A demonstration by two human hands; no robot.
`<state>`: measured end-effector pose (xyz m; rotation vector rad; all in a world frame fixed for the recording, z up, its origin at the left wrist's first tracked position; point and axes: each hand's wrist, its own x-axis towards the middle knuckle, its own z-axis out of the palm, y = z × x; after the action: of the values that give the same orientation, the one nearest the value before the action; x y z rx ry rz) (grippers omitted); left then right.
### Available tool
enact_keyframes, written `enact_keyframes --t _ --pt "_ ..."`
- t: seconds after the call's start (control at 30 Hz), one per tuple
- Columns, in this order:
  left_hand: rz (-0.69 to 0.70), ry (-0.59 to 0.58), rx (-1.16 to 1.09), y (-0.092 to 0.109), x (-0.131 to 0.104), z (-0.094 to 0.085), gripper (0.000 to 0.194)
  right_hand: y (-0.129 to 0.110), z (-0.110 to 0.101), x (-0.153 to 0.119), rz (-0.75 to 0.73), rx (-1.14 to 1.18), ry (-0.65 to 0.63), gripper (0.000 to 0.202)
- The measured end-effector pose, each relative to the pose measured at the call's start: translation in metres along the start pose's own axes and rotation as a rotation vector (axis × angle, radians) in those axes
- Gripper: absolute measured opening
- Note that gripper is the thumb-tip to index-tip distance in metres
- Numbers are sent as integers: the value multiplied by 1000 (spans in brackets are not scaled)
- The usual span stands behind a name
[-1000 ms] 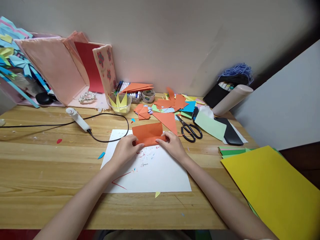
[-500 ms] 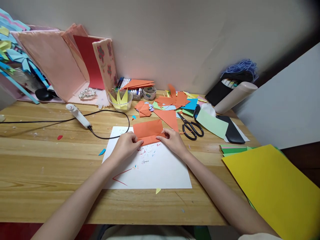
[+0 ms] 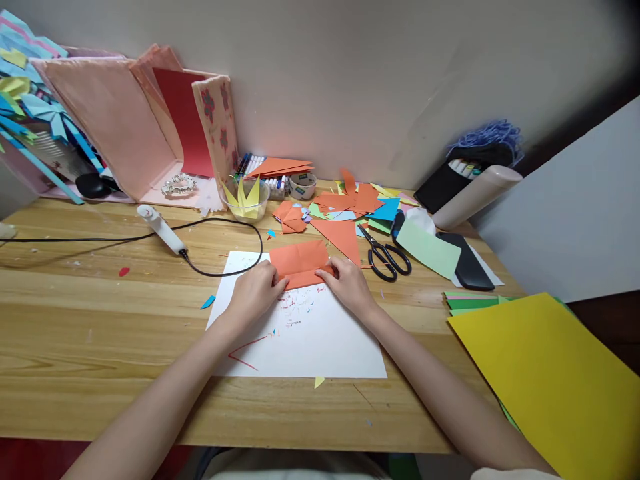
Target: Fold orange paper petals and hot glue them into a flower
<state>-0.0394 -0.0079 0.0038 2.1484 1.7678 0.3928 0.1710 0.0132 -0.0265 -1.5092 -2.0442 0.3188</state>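
A sheet of orange paper (image 3: 299, 257) lies over the top edge of a white sheet (image 3: 325, 340), its near edge folded up into a strip. My left hand (image 3: 256, 288) grips the left end of that fold, thumb on top and fingers curled at the side. At the right end my right hand (image 3: 349, 285) pinches the fold the same way, with the thumb pressed along it. The fingertips under the paper are partly hidden. Pen marks and small paper scraps dot the white sheet.
Black-handled scissors (image 3: 384, 255) lie right of the orange paper. Behind are orange cut pieces (image 3: 350, 199) and a clear bowl (image 3: 245, 200) with yellow paper. A corded white tool (image 3: 161, 229) lies left. Yellow paper (image 3: 545, 373) overhangs the right front, beside a phone (image 3: 467, 261).
The view has shifted slightly, moving everything a little to the right. Both hands keep their hold on the folded edge, which looks much the same.
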Motion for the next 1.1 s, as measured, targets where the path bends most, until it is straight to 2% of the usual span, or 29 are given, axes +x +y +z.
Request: enact_keyframes --t 0.37,0.53,0.6,0.67,0.73,0.8,0.93,1.0,1.1 --pt "47 38 86 -1 -1 0 28 -1 5 -6 -32 -73 45 24" --pt "36 147 128 1 -2 3 17 4 2 -6 28 -76 89 19" --pt "80 182 134 3 -2 5 14 4 0 -5 11 -96 110 14" --pt "172 162 126 5 -3 9 8 2 -3 -5 -49 -116 118 9" --pt "245 126 113 7 -4 13 16 -4 -6 -7 -165 -102 82 15" --pt "272 111 101 8 -5 16 21 -12 -7 -11 -315 -61 -11 24" --pt "282 109 57 7 -5 19 21 -29 -7 -22 -567 -30 -184 34" --pt "285 100 40 6 -4 18 19 -33 -6 -26 -601 -64 -203 36" --pt "279 92 36 6 -4 17 21 -32 -5 -29 -554 -129 -171 35"
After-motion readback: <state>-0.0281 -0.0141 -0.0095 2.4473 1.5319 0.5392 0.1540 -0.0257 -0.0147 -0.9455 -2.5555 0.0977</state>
